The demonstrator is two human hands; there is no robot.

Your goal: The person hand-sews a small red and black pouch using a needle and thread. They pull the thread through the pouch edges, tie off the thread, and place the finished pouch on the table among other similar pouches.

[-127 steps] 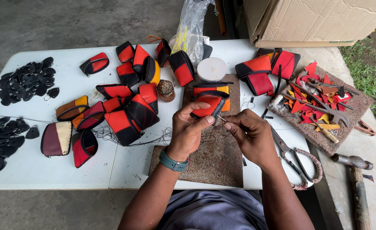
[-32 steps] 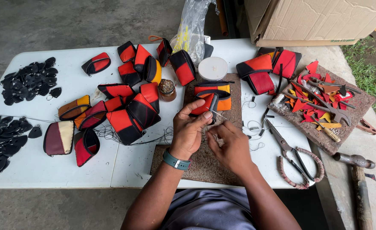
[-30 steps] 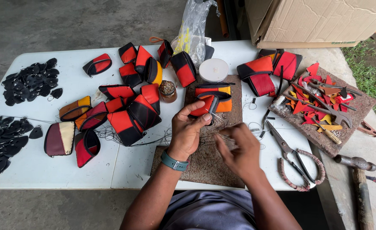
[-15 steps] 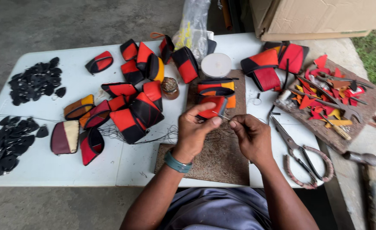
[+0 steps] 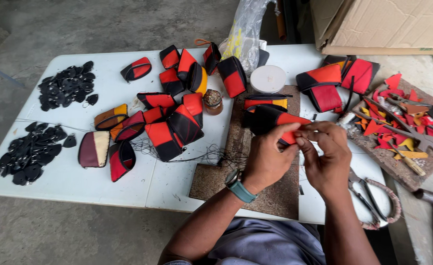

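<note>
On my far left two heaps of small black leather pieces (image 5: 65, 90) lie loose on the white table (image 5: 79, 181), one above the other. Next come the finished pouches (image 5: 170, 125), a cluster of red, black and orange ones with a maroon and cream one at the near edge. A tangle of black thread (image 5: 197, 154) trails from them toward my brown work mat (image 5: 275, 191). Behind the mat stands a small open jar (image 5: 212, 99); I cannot tell what is in it. A round white tub (image 5: 268, 79) sits just beside it with its lid on, and a clear plastic bag (image 5: 246, 32) slumps behind both, with something yellow inside.

My left hand (image 5: 265, 162) and my right hand (image 5: 327, 157) meet above the mat, both pinching the red and black pouch (image 5: 275, 122). Its long axis runs left to right, the black end pointing left, the red end hidden in my fingertips. My thumbs and forefingers are pressed on its right edge.

Further right, scissors (image 5: 373, 198) lie on the table. A wooden board (image 5: 393, 167) carries red, orange and yellow scraps (image 5: 398, 105) and tools. A cardboard box (image 5: 383, 24) stands behind it.
</note>
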